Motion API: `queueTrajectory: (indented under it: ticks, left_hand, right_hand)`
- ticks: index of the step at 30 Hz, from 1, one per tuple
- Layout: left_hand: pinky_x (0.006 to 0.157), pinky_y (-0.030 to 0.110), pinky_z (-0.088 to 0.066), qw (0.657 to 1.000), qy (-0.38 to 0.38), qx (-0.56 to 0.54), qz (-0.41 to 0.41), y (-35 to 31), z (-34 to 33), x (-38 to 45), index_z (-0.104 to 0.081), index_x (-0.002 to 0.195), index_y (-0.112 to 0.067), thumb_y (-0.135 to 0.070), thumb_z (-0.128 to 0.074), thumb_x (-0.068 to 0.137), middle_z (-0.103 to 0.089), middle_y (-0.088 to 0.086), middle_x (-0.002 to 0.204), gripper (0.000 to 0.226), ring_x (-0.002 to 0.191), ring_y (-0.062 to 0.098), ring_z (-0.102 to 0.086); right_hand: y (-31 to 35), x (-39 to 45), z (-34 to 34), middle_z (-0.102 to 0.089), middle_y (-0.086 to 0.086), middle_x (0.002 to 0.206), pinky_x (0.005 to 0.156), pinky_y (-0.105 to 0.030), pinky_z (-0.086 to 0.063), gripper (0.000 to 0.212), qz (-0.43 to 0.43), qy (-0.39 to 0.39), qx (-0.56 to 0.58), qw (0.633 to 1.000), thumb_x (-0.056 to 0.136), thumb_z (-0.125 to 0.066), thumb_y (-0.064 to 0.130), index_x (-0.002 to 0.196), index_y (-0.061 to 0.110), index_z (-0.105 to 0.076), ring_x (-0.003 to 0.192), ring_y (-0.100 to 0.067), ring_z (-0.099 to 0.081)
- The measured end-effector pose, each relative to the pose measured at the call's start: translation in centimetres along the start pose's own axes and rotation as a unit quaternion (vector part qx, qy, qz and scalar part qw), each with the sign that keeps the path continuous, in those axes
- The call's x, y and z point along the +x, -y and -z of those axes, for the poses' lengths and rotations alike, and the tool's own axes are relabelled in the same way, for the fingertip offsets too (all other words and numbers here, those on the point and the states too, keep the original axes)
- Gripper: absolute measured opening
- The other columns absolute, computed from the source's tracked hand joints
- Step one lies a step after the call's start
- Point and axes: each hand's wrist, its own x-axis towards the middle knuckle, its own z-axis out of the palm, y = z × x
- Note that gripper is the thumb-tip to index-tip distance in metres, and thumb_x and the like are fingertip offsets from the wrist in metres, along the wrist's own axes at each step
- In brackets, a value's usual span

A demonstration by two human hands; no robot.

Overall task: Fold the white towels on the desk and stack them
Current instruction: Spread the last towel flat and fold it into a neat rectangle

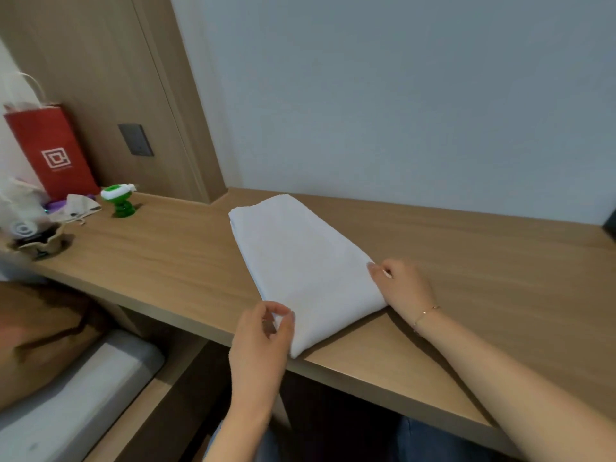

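On the wooden desk (160, 248), as seen from the head camera, a single white towel (300, 261) was laid flat as a long folded band, its long axis running from the far end near the wall diagonally down to the near edge of the desk, where its near end was brought just to the lip. At that near end both hands were placed, one at each corner. The left hand (263, 341) was held at the near-left corner, thumb and forefinger curled toward each other around the cloth edge in what was judged to be a pinch, though actual contact was partly hidden by the fingers themselves. The right hand (403, 288) was set against the towel's right edge near the other corner, its fingers curled and a fold of cloth apparently caught between thumb and fingertips. The towel was thus stretched away from both hands, neither hand being clearly nearer to it than the other. The coming fold was judged to turn on that axis: the near end would have to be carried away from the body, along the band's length toward the far end. No other towel or stack was shown in the frame. At the desk's left end a red paper bag (50, 151) and a small green object (120, 200) were stood well apart from the towel.
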Motion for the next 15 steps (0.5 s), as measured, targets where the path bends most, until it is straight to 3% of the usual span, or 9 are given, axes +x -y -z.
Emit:
queueTrajectory:
  ticks: [3,6,8,11,13,15]
  left_hand:
    - [0.063,0.016,-0.036,0.999,0.036,0.013,-0.003,0.9,1.5,0.1,-0.061,0.09,-0.038,-0.031,-0.062,0.093,-0.055,-0.014,0.097,0.008,0.08,0.001,-0.052]
    - [0.059,0.018,-0.039,0.996,0.082,0.028,0.013,1.9,3.6,0.0,-0.062,0.087,-0.037,-0.027,-0.062,0.092,-0.059,-0.008,0.095,0.011,0.07,0.008,-0.054]
    - [0.061,0.018,-0.04,0.988,0.14,0.015,0.058,1.9,5.1,0.7,-0.063,0.09,-0.038,-0.028,-0.066,0.089,-0.062,-0.007,0.098,0.011,0.078,0.009,-0.058]
    - [0.065,0.02,-0.04,0.966,0.234,0.026,0.106,0.6,6.3,4.0,-0.051,0.109,-0.036,-0.033,-0.073,0.085,-0.059,-0.007,0.103,0.033,0.093,0.008,-0.059]
    - [0.061,0.022,-0.041,0.961,0.252,0.043,0.109,-0.4,5.7,6.7,-0.041,0.126,-0.034,-0.04,-0.073,0.084,-0.056,-0.011,0.103,0.053,0.087,0.006,-0.056]
    - [0.059,0.024,-0.041,0.969,0.212,0.048,0.116,-0.8,4.3,9.7,-0.04,0.138,-0.025,-0.047,-0.068,0.087,-0.052,-0.011,0.102,0.062,0.082,0.007,-0.054]
  right_hand:
    - [0.4,-1.2,0.9,-0.041,-0.003,0.057,0.056,-0.03,-0.027,0.041,-0.036,0.084,0.031,0.995,0.093,-0.053,0.038,0.059,0.016,-0.045,0.055,-0.019,-0.039]
    - [0.9,-2.4,2.7,-0.035,0.002,0.046,0.048,-0.023,-0.024,0.047,-0.083,0.234,0.081,0.965,0.088,-0.059,0.033,0.048,0.019,-0.039,0.045,-0.014,-0.032]
    - [1.9,-2.4,4.2,-0.051,0.002,0.047,0.044,-0.018,-0.031,0.048,-0.093,0.295,0.055,0.949,0.089,-0.058,0.047,0.051,0.018,-0.051,0.041,-0.01,-0.044]
    - [3.7,-0.7,4.8,-0.069,-0.001,0.065,0.047,-0.02,-0.042,0.056,-0.113,0.257,0.074,0.957,0.088,-0.051,0.064,0.079,0.012,-0.07,0.048,-0.01,-0.06]
    - [4.8,1.2,3.9,-0.065,-0.004,0.067,0.047,-0.02,-0.04,0.056,-0.12,0.198,0.078,0.97,0.091,-0.048,0.062,0.077,0.01,-0.065,0.053,-0.016,-0.059]
    - [5.7,3.2,2.4,-0.063,-0.007,0.074,0.049,-0.023,-0.037,0.052,-0.136,0.168,0.096,0.972,0.094,-0.046,0.057,0.075,0.01,-0.06,0.059,-0.02,-0.057]
